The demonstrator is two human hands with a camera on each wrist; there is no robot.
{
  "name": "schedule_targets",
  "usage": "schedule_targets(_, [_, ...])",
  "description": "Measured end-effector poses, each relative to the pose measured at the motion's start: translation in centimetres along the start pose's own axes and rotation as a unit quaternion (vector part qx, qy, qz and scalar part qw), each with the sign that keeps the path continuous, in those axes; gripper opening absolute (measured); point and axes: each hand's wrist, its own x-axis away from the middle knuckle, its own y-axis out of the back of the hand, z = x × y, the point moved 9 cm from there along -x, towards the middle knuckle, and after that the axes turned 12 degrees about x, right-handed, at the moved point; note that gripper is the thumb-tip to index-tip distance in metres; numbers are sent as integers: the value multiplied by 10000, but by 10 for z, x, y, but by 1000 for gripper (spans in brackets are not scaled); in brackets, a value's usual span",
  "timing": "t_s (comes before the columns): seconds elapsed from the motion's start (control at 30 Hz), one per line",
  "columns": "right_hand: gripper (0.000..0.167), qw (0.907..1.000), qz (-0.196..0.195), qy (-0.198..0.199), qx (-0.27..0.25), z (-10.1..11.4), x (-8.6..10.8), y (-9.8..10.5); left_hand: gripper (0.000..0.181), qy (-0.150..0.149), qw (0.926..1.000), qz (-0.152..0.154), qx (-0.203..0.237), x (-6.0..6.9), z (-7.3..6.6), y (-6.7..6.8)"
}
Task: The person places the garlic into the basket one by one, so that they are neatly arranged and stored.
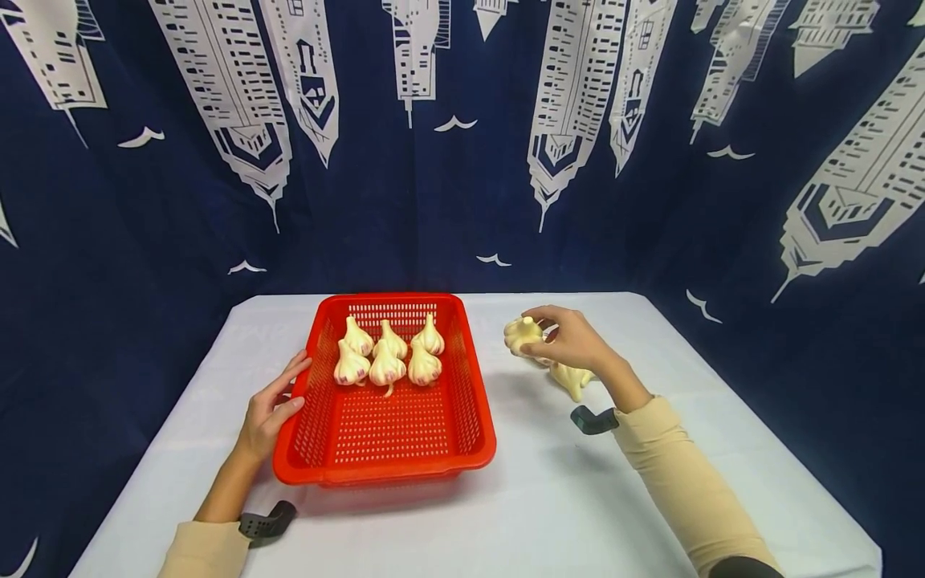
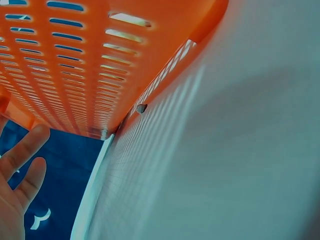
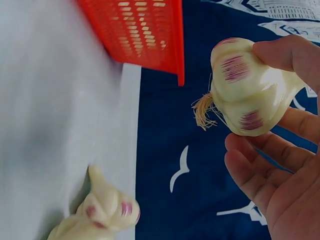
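My right hand (image 1: 567, 337) holds a garlic bulb (image 1: 523, 335) above the table, right of the red basket (image 1: 390, 474). In the right wrist view, the thumb and fingers pinch this garlic bulb (image 3: 250, 90), which has purple marks and a tuft of dry roots. Below that hand, more garlic bulbs (image 1: 571, 377) lie on the table, partly hidden by it. Several bulbs (image 1: 387, 365) stand in two rows inside the basket, toward its back. At the basket's left rim, my left hand (image 1: 266, 417) rests its fingers, extended, against the edge; the left wrist view shows fingertips (image 2: 37, 135) beside the basket wall.
A white cloth covers the table (image 1: 564, 514). Behind it hangs a dark blue curtain (image 1: 433, 201) printed with white buildings and birds. The basket's slotted side (image 2: 75, 60) fills the upper left of the left wrist view.
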Motion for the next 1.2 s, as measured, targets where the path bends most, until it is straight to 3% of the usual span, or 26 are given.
schedule_targets(0.57, [52,9954,-201,787,-507,50,-24,-7,52,-131,9999,-10,52,1,-3,1])
schedule_targets(1.2, [52,9918,83,1153,-541,100,-51,-23,52,-170,9998,28,56,2,-4,-2])
